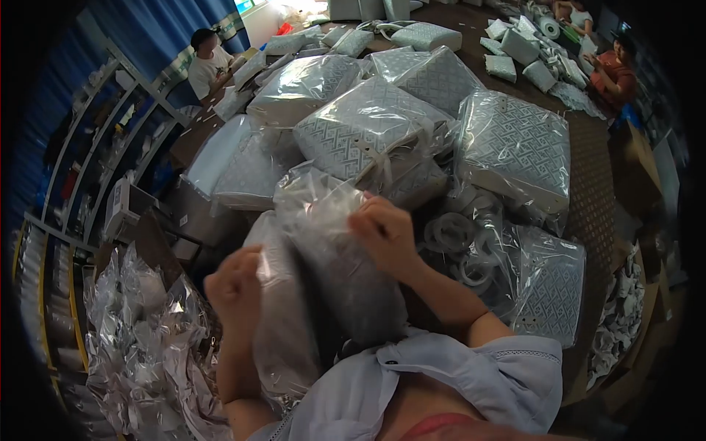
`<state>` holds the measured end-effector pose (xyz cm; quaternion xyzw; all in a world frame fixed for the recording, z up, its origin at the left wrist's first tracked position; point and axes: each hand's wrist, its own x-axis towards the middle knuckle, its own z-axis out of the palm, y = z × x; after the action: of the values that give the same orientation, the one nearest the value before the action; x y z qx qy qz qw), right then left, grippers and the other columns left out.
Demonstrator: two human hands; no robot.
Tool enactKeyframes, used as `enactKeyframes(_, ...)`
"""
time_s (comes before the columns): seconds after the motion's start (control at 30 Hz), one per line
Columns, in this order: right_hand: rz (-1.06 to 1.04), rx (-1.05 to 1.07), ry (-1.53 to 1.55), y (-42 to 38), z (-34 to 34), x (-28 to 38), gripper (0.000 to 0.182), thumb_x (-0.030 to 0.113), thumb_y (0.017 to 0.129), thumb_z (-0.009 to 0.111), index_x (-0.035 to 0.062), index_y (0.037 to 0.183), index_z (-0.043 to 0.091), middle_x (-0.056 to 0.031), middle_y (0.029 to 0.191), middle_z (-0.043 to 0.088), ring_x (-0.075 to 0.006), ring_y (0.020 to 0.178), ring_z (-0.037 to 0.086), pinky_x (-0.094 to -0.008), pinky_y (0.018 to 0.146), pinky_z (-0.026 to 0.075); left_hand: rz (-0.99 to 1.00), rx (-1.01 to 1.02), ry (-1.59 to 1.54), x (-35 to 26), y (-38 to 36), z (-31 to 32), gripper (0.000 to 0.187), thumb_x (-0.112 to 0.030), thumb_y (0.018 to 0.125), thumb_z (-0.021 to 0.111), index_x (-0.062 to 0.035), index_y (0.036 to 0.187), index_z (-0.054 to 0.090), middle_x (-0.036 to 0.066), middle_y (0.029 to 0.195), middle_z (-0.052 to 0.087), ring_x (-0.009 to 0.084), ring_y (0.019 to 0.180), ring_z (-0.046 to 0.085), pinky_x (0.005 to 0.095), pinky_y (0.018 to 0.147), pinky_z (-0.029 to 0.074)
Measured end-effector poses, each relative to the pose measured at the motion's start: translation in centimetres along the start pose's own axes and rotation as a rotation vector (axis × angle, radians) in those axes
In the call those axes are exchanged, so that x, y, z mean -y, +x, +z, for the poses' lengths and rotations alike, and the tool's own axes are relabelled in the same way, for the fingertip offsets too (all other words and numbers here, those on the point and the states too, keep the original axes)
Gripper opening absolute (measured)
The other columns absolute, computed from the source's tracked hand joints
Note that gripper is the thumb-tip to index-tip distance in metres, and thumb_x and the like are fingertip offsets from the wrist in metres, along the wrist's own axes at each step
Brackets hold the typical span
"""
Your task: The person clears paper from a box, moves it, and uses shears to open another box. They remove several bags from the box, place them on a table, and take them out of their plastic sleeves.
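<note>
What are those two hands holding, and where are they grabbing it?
A bagged grey item in a clear plastic bag. The right hand pinches the bag's top edge; the left hand grips its left side.

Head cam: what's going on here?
A person is holding a clear plastic bag with a grey item inside, close to their chest. The right hand pinches the bag's open top; the left hand grips its side. Ahead, a table is heaped with bagged patterned grey items. A pile of empty clear bags sits at the left. Two other people are at the table's far end.
</note>
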<state>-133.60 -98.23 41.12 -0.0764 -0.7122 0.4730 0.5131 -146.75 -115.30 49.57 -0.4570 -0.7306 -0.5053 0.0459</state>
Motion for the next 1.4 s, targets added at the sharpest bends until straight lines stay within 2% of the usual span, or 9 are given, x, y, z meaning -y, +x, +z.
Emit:
enactKeyframes(0.2,-0.031,-0.561,0.331,6.4,-7.3,1.9,0.022,0.016,0.087,0.048,-0.0016,0.079,0.057,-0.0051,0.080,0.057,-0.0093,0.069,0.049,-0.0239,0.071,0.042,-0.295,-0.697,-0.158,6.1,-1.5,-11.4,0.038,-0.034,0.088,0.048,0.0020,0.091,0.059,-0.007,0.046,0.024,0.0015,0.041,0.019,0.0202,0.040,0.012)
enactKeyframes(0.43,-0.228,-1.178,0.328,13.8,-13.4,0.7,0.043,0.035,0.090,0.037,-0.0038,0.099,0.052,-0.0100,0.097,0.055,-0.0189,0.085,0.053,-0.0312,0.074,0.044,-0.076,-0.776,-0.167,5.0,-2.1,-13.2,0.036,-0.030,0.090,0.045,0.0041,0.093,0.056,-0.006,0.045,0.021,0.0021,0.041,0.017,0.0192,0.043,0.015)
enactKeyframes(0.73,0.328,-1.067,-0.459,4.9,-17.4,-17.5,0.048,0.035,0.091,0.033,-0.0075,0.087,0.053,-0.0166,0.082,0.057,-0.0246,0.073,0.052,-0.0361,0.066,0.038,0.358,-0.649,0.007,2.7,4.0,-12.0,0.034,-0.024,0.093,0.035,0.0025,0.087,0.054,-0.005,0.043,0.025,0.0033,0.038,0.018,0.0160,0.041,0.020)
enactKeyframes(0.87,0.427,-0.815,-0.572,3.1,-17.8,-15.8,0.047,0.037,0.090,0.036,-0.0062,0.084,0.053,-0.0170,0.075,0.056,-0.0258,0.072,0.053,-0.0375,0.068,0.040,0.749,-1.035,0.967,-0.8,9.3,-11.9,0.036,-0.028,0.089,0.036,-0.0003,0.075,0.053,-0.004,0.042,0.032,0.0054,0.036,0.033,0.0225,0.038,0.034)
enactKeyframes(1.03,0.428,-0.340,-0.279,-0.6,-11.8,-6.4,0.070,0.043,0.083,0.051,-0.0005,0.130,0.024,-0.0201,0.127,0.037,-0.0286,0.114,0.040,-0.0337,0.091,0.035,1.008,-0.701,0.515,4.9,21.7,-13.4,0.033,-0.030,0.085,0.042,-0.0021,0.074,0.055,-0.003,0.044,0.036,0.0078,0.038,0.036,0.0233,0.040,0.033)
enactKeyframes(1.07,0.413,-0.096,-0.175,-0.9,-9.8,-2.3,0.090,0.048,0.079,0.055,0.0013,0.135,0.003,-0.0190,0.140,0.013,-0.0280,0.128,0.020,-0.0342,0.100,0.024,1.085,-0.613,0.380,2.6,23.6,-9.0,0.032,-0.031,0.084,0.043,-0.0026,0.074,0.056,-0.003,0.045,0.037,0.0084,0.038,0.036,0.0236,0.040,0.033)
enactKeyframes(1.17,0.365,0.132,0.067,-1.1,-6.9,3.4,0.099,0.045,0.077,0.059,0.0037,0.134,-0.010,-0.0175,0.142,0.002,-0.0272,0.130,0.010,-0.0357,0.102,0.020,1.299,-0.322,-0.014,-5.5,21.5,2.1,0.031,-0.032,0.081,0.047,-0.0040,0.073,0.057,-0.002,0.046,0.040,0.0102,0.039,0.038,0.0242,0.042,0.033)
enactKeyframes(1.27,0.210,-0.018,-0.054,1.3,-6.3,3.1,0.099,0.049,0.078,0.055,0.0066,0.133,-0.016,-0.0141,0.142,0.000,-0.0273,0.131,0.007,-0.0350,0.102,0.019,1.487,0.000,-0.370,-13.6,18.3,11.1,0.029,-0.033,0.078,0.051,-0.0054,0.072,0.058,-0.001,0.048,0.043,0.0120,0.040,0.040,0.0249,0.043,0.033)
enactKeyframes(1.4,0.248,-0.355,0.837,1.5,-10.6,3.7,0.087,0.063,0.077,0.043,0.0066,0.135,0.010,-0.0125,0.138,0.022,-0.0261,0.126,0.023,-0.0366,0.102,0.023,1.881,0.397,-0.595,-16.3,8.4,16.0,0.026,-0.032,0.080,0.057,-0.0063,0.082,0.058,-0.003,0.050,0.044,0.0110,0.044,0.042,0.0248,0.044,0.030)
